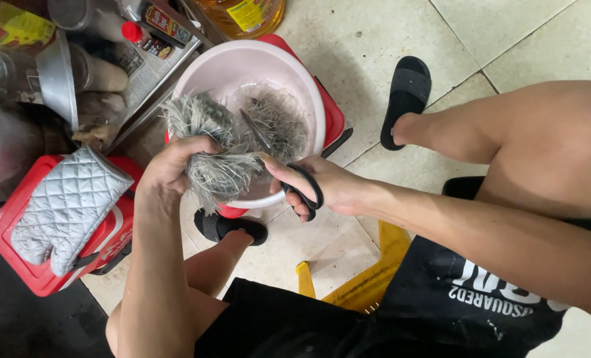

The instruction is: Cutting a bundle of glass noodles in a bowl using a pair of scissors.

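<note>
Grey stringy bundle [213, 149] half hidden under left hand [173, 169], kind unclear

Your left hand [176, 166] and right hand [322, 185] work crowded over the near rim of the pink basin [295, 73], with the grey fibre bundle [209, 149] and scissors [289, 169] filling the gap between them. To your left, the red box [17, 232] under a grey oven mitt [63, 205] blocks the way, and behind it stands a cluttered shelf [90, 59]. Your knees hem in both sides. Open floor tile [507, 40] lies to the far right, past the black sandal [407, 96].
</note>
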